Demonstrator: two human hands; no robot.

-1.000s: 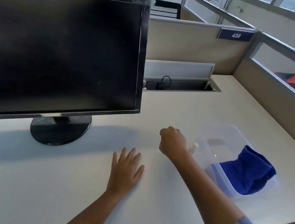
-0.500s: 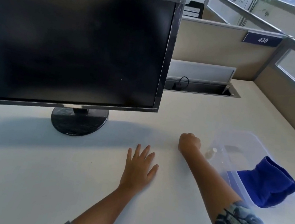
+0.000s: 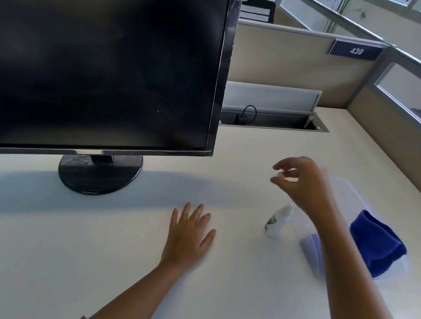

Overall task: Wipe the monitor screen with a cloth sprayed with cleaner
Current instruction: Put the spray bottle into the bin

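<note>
Desk: bottle below right hand

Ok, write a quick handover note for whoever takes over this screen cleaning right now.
Left hand: flat on the white desk, empty.
Right hand: raised, fingers loosely curled, no grip on anything.
Small white spray bottle: on the desk under the right wrist.
Blue cloth: in the clear plastic tub, far right.
Black monitor: screen not yet wiped.
Left: spray cloth, wipe screen.
</note>
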